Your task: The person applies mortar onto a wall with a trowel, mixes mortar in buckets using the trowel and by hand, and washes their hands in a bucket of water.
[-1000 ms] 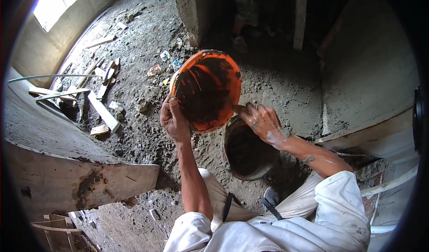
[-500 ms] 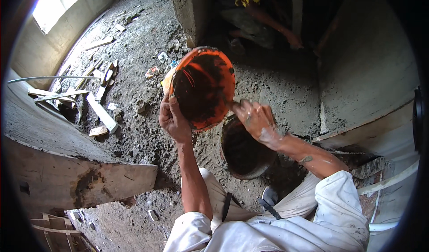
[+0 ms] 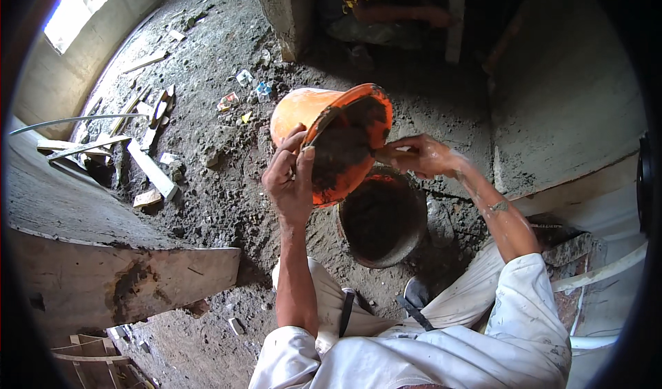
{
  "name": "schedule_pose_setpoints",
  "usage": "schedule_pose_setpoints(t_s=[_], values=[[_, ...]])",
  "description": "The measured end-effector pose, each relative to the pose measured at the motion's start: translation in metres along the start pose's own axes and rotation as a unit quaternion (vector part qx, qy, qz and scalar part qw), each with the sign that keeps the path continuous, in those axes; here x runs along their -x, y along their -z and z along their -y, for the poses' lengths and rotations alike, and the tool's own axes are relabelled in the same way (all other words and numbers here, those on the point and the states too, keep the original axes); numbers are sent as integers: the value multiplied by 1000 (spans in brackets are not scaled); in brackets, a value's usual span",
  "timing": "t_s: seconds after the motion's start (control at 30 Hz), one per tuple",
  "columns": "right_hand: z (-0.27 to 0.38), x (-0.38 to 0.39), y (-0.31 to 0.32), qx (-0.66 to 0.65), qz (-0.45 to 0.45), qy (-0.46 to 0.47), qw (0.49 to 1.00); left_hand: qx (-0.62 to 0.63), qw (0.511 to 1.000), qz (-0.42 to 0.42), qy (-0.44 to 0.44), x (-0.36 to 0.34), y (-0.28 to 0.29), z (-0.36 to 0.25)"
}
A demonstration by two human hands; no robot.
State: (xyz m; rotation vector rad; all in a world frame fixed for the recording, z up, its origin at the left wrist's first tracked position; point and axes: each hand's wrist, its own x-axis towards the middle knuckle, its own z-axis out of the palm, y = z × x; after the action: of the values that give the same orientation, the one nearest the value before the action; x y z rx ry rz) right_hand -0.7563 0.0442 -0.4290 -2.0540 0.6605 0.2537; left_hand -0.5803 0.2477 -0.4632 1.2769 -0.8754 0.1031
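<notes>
An orange bucket (image 3: 293, 113), smeared inside with dark wet mortar (image 3: 341, 148), is tilted in the air with its mouth toward me and down to the right. My left hand (image 3: 286, 175) grips its near left rim, thumb on the inside. At the right rim my right hand (image 3: 424, 156), streaked with grey, is closed round what looks like a short-handled tool; its far end is hidden at the bucket. Below stands a second, dark round bucket (image 3: 407, 241) on the ground, with dark material inside and the orange bucket's lip partly over it.
Rough rubble ground (image 3: 227, 134) spreads around, with wood scraps (image 3: 152, 168) at left. A board (image 3: 172, 272) juts in from the left. Another person (image 3: 372, 17) crouches in shadow behind a concrete pillar (image 3: 279, 17). A plastered wall (image 3: 565, 106) rises at right.
The orange bucket has shifted right and tipped further over the dark bucket, showing more of its outer side. My right hand has moved right with it. The other person's arm has risen.
</notes>
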Motion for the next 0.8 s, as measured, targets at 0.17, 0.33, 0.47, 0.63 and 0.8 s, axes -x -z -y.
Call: schedule_pose_setpoints(t_s=[0.17,0.33,0.47,0.63,0.8], values=[[-35,6,-37,-237,92,-38,966,51,996,-13,71,3,-3,-3],[-55,11,-55,-456,162,4,875,59,994,-43,81,7,-13,4],[-49,36,-57,-508,174,-22,844,83,986,-98,107,5,-17,15],[-46,96,-35,-431,72,-19,899,53,977,-170,118,-2,-12,42],[-51,157,-46,-329,-63,4,942,-59,944,-270,182,-15,23,29]])
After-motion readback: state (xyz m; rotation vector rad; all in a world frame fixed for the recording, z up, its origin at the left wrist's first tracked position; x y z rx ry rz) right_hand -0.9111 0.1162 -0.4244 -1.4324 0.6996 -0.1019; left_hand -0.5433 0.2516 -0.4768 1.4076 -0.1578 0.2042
